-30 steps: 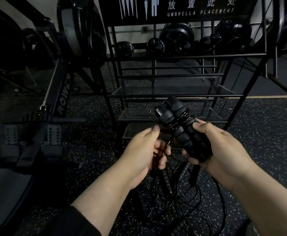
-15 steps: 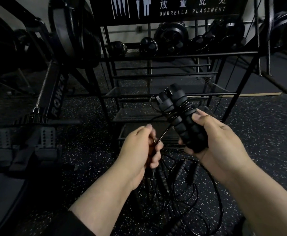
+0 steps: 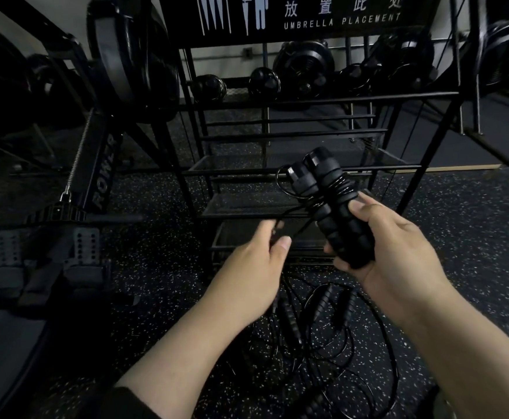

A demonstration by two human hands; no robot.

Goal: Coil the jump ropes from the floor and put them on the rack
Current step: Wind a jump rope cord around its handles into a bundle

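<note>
While the right hand [image 3: 398, 252] grips both handles [image 3: 331, 207] (cord-wrapped), the left hand [image 3: 253, 267] pinches the cord [image 3: 300, 229].

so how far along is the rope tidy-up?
Early. Nothing coiled shows on the rack shelves in view. In hand: the right hand grips two jump rope handles with cord wound round their upper part; the left hand pinches the cord leading to them. Left: finish this wrap, shelve it, then the tangled ropes on the floor.
</note>
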